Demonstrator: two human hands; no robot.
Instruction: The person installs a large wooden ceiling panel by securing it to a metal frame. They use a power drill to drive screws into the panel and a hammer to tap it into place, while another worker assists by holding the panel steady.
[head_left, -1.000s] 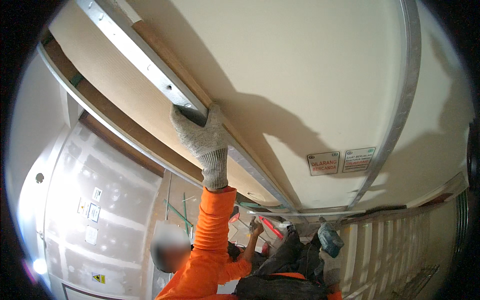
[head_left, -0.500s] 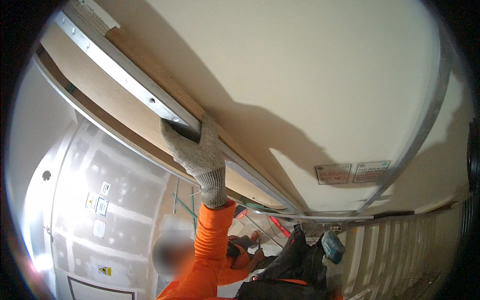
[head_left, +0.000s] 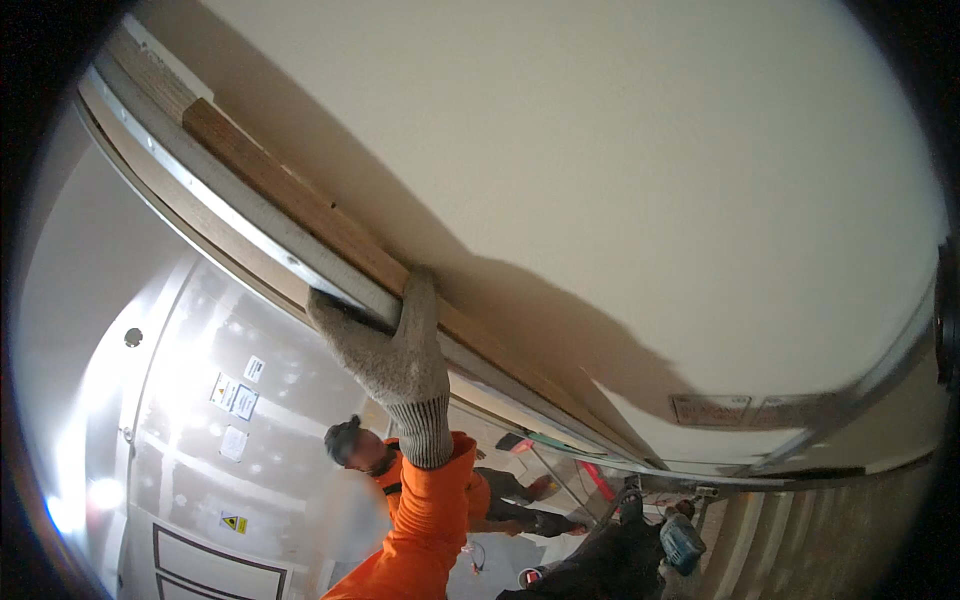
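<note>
My left hand, in a grey knitted glove under an orange sleeve, is closed round a long metal channel. Its thumb lies along the side nearest a wooden batten, while the fingertips curl out of sight behind the metal. Channel and batten run diagonally beside a large beige panel. Low on the right, beside my dark trousers, is a teal power tool. My right hand appears to hold it, but the glove scarcely shows in this dim area.
Below left, another person in orange with a dark cap is low down near the floor. A taped grey wall carries small signs. Red and green items lie beyond the panel's lower edge. Ribbed boards stand lower right.
The view has shifted, so the panel's signs and the teal tool sit lower and farther right. My left hand keeps its grip on the channel. The other person's cap and legs show more.
</note>
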